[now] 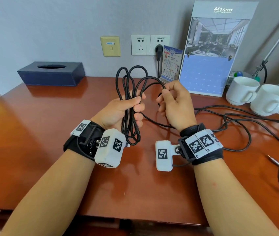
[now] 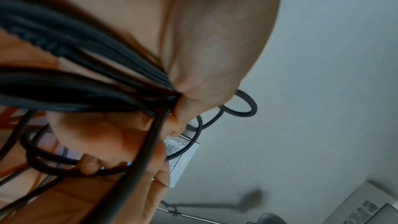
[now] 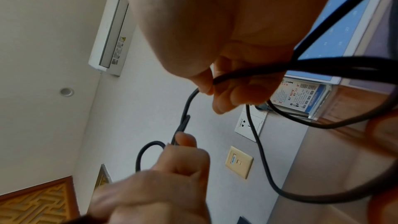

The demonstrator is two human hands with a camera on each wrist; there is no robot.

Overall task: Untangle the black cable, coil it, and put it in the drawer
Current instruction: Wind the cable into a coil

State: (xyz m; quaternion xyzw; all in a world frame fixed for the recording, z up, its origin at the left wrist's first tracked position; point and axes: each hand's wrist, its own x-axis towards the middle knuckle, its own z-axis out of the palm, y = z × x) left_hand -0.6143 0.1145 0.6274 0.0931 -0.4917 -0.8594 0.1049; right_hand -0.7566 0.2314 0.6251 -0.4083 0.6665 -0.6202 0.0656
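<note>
The black braided cable [image 1: 128, 86] is gathered in several long loops that stand up above and hang down below my left hand [image 1: 128, 109], which grips the bundle in its curled fingers above the desk [image 1: 50, 150]. My right hand [image 1: 169, 97] pinches one strand between thumb and forefinger just to the right of the bundle. The rest of the cable trails right across the desk in loose curves [image 1: 237, 126]. In the left wrist view the bundled strands [image 2: 90, 67] run under my thumb. In the right wrist view the pinched strand [image 3: 237, 74] passes between my fingertips [image 3: 206, 89]. No drawer is in view.
A dark blue tissue box [image 1: 51, 73] stands at the back left. Two white cups [image 1: 257, 96], a standing calendar [image 1: 208, 72] and a small leaflet holder [image 1: 171, 65] stand at the back right. A plug [image 1: 159, 49] sits in the wall socket. A lamp arm [image 1: 271, 48] leans at right.
</note>
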